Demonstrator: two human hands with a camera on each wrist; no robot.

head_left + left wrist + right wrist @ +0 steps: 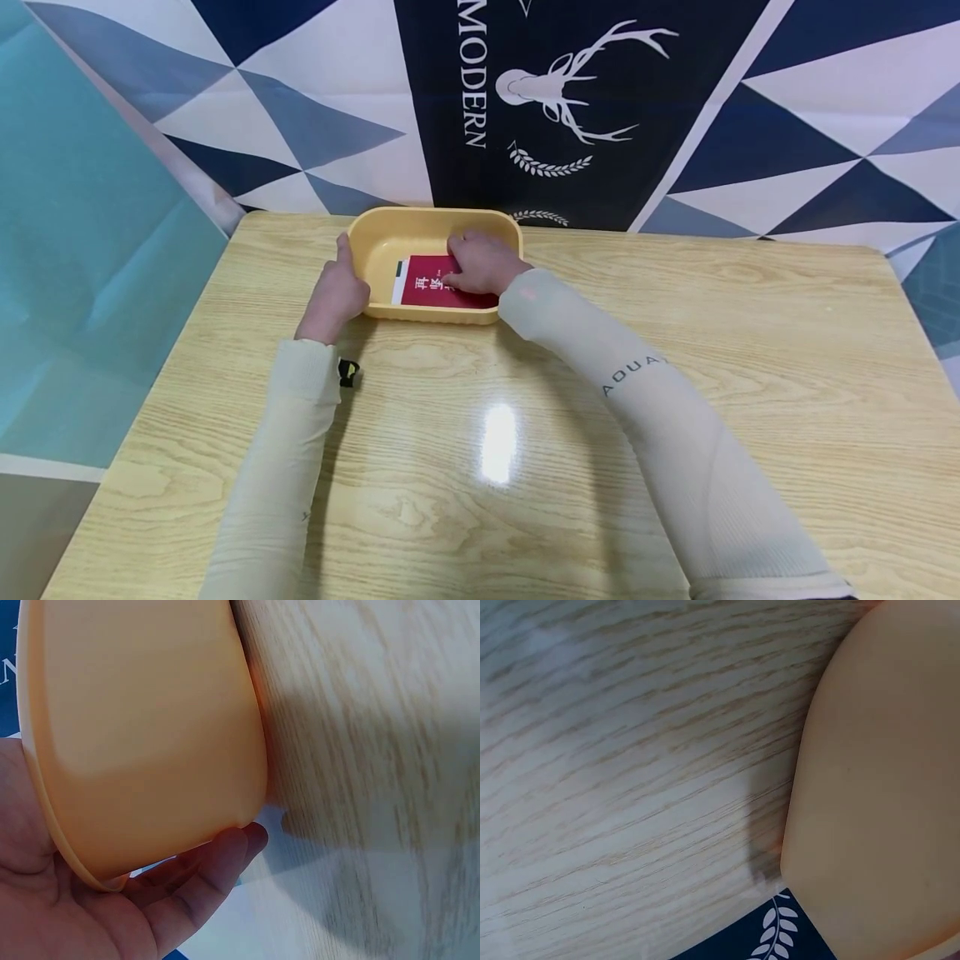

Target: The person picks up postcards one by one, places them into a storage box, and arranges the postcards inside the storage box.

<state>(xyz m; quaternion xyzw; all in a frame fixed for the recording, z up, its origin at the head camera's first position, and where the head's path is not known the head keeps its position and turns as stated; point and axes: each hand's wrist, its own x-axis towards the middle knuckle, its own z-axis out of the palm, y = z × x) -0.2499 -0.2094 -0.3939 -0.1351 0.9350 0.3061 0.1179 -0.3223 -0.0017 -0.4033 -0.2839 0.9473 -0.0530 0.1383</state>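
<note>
In the head view a yellow plastic bin (438,313) stands at the far side of the table. My left hand (334,293) grips its left end, with the rim between thumb and fingers; the left wrist view shows the fingers (202,881) curled around the outer wall. Inside the bin is a red book (427,287) with white characters on its cover and a white and dark green strip at its left side. My right hand (483,262) reaches in from the right and holds the book, thumb over the cover. Its other fingertips are partly hidden.
The wood-grain table (450,517) runs toward me and to the right. Behind the bin hangs a patterned cloth (570,167) with a deer head. A small black and yellow item (348,372) shows beside my left cuff. The right wrist view shows the bin's outer wall.
</note>
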